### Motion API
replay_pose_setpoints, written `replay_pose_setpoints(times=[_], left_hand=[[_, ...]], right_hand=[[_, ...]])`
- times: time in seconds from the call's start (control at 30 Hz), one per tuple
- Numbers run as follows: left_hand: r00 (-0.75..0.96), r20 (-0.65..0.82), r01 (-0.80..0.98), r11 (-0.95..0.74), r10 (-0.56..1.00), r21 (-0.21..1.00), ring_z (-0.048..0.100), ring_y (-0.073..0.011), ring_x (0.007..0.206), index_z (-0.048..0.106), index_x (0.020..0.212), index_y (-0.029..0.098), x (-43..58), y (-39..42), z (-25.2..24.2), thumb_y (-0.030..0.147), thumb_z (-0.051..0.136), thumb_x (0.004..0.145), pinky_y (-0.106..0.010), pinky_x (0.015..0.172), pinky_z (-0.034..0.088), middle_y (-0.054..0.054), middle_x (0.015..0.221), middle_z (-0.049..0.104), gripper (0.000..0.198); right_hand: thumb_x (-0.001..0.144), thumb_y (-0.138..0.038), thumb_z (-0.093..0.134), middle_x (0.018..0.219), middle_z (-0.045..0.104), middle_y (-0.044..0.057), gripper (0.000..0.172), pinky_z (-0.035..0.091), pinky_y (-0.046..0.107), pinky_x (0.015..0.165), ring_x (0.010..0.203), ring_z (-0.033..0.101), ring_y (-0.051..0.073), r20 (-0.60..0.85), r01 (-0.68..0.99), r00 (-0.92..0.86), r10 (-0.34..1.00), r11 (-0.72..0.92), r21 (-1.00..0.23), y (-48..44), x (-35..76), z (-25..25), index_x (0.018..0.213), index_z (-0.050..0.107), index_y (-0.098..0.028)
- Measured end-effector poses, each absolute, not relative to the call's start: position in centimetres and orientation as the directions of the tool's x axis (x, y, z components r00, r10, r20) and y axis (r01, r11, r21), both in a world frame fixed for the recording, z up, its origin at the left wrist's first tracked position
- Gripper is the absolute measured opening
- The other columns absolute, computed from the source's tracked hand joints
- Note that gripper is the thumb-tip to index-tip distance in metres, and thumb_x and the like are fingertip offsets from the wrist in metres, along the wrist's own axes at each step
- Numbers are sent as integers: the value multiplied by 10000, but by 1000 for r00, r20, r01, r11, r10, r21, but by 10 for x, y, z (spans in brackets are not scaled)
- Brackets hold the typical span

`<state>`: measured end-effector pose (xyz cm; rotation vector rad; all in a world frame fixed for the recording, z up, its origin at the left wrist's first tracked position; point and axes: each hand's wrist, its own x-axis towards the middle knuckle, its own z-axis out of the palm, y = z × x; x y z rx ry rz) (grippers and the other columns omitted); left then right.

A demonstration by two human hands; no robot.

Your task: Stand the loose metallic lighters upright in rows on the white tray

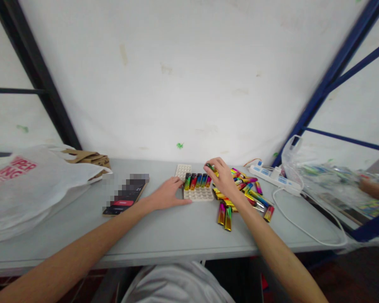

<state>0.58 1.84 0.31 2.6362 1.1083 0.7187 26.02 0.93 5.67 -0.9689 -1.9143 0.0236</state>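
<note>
My right hand (221,172) pinches a lighter (209,166) above the right end of a pale tray (198,195) with rows of small holes. Several shiny, multicoloured lighters (198,181) stand upright in a row across that tray. At the tray's left edge rests my left hand (168,194), thumb stretched out along the front corner and fingers reaching beside the leftmost lighter. The fingers are apart from the thumb, with nothing visible between them. Under and right of my right hand lies a loose pile of metallic lighters (246,191). Two lighters (225,215) lie nearer the front edge.
A phone (126,200) lies left of my left hand. White plastic bags (41,185) and brown cardboard (90,159) fill the far left. A power strip (274,179) with a white cable (298,233) sits right. Beyond the blue frame (325,84) another person's hand (375,189) shows near clear bags.
</note>
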Motion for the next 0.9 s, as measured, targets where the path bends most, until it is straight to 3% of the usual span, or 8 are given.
replay_pose_setpoints(times=[0.1,0.23,0.43,0.73,0.9], left_hand=[[605,365,613,-706,708,355,614,-310,1078,649,1057,214,6,19,3,680,715,782,-433,969,505,-99,1111,661,545],[599,365,621,-701,713,350,618,-314,1064,644,1029,214,6,21,1,692,717,773,-437,958,508,-103,1097,658,547],[604,342,635,-694,720,338,607,-309,1059,648,1089,211,6,20,2,707,698,782,-434,963,494,-104,1105,653,585],[608,310,654,-683,731,325,598,-307,1084,635,1121,191,8,16,7,667,706,806,-422,980,483,-114,1134,643,575],[613,308,662,-686,727,301,598,-315,1093,633,1097,188,7,18,5,688,705,799,-427,984,485,-113,1129,640,586]], right_hand=[[964,-551,591,930,666,95,367,487,318,841,880,621,215,761,635,-246,601,693,-342,7,255,52,947,697,-200],[961,-570,595,646,640,2,377,412,262,617,575,557,154,613,663,-344,711,646,-378,7,251,43,918,705,-212],[939,-582,626,721,740,44,384,369,250,607,626,646,174,532,778,-334,778,546,-311,14,253,35,902,717,-211],[914,-620,633,596,664,-9,441,301,235,544,510,524,123,486,683,-461,743,646,-341,23,267,36,803,689,-198],[911,-637,624,562,676,11,477,322,243,565,512,572,140,425,798,-386,819,527,-292,22,260,43,738,663,-194]])
